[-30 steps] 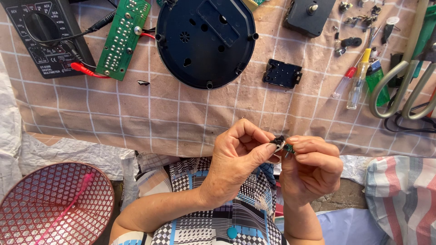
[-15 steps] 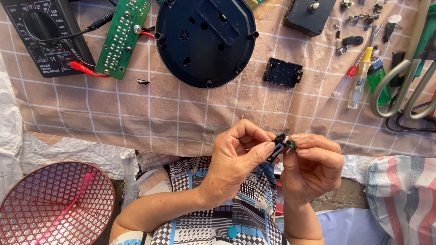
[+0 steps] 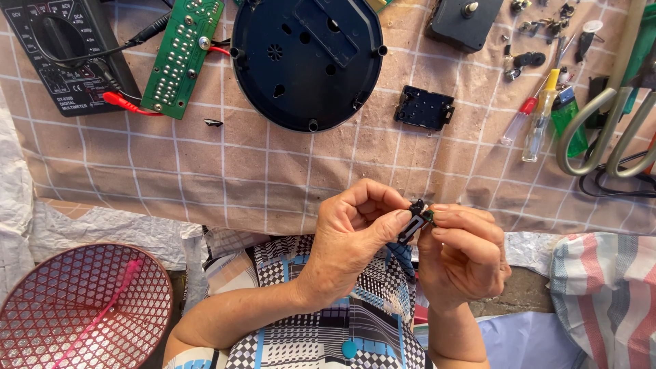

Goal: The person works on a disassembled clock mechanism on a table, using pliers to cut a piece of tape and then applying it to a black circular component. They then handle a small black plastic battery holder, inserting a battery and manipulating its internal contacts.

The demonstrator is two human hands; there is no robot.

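My left hand (image 3: 355, 236) and my right hand (image 3: 465, 249) meet just below the table's near edge, over my patterned lap. Between their fingertips they pinch one small black plastic part (image 3: 412, 220) with a bit of green at its right end. Left thumb and fingers grip its left side, right fingers its right side. On the table above lie a round dark clock back (image 3: 307, 61) and a small black rectangular cover (image 3: 424, 108).
A multimeter (image 3: 65, 55) with red probe and a green circuit board (image 3: 183, 55) lie far left. Small screwdrivers (image 3: 536, 123), screws and metal shears (image 3: 608, 130) are at the right. A black clock movement (image 3: 465, 24) sits at the top. A red mesh basket (image 3: 75, 307) is lower left.
The small black part has tilted slightly between my fingertips; both hands stay in nearly the same place.
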